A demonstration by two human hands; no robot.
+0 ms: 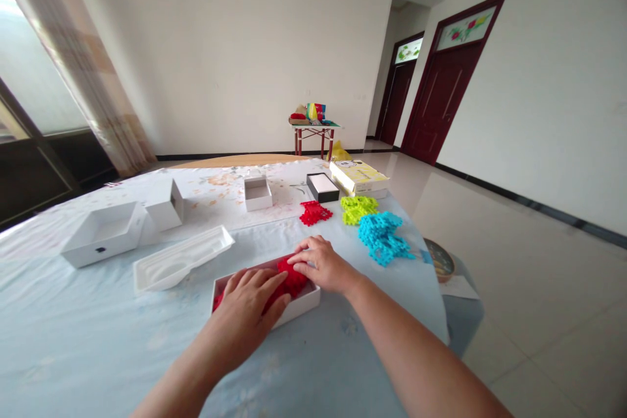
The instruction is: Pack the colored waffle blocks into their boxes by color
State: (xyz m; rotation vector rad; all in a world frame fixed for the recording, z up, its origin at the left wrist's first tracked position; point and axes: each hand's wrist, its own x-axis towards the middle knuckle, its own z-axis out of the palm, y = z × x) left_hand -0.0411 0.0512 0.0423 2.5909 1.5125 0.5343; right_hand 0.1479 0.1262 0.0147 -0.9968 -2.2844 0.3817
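Note:
A white open box (pixel 300 305) sits near the front of the table with red plastic pieces (pixel 292 282) inside. My left hand (pixel 252 300) lies over the left part of the box, fingers stretched out flat across the pieces and hiding many of them. At the box's right end, my right hand (pixel 321 264) rests its slightly bent, spread fingertips on top of the red pieces. Beyond the box lies a small pile of red pieces (pixel 315 212). Right of that are a lime green pile (pixel 360 209) and a blue pile (pixel 385 235).
A white moulded tray (pixel 183 258) lies left of my hands. Behind it stand a large white box (pixel 105 232), a smaller white box (pixel 166 206) and an open box (pixel 258 194). A black-edged box (pixel 322 188) and a yellow-and-white box (pixel 360 176) stand farther back, near the table's right edge.

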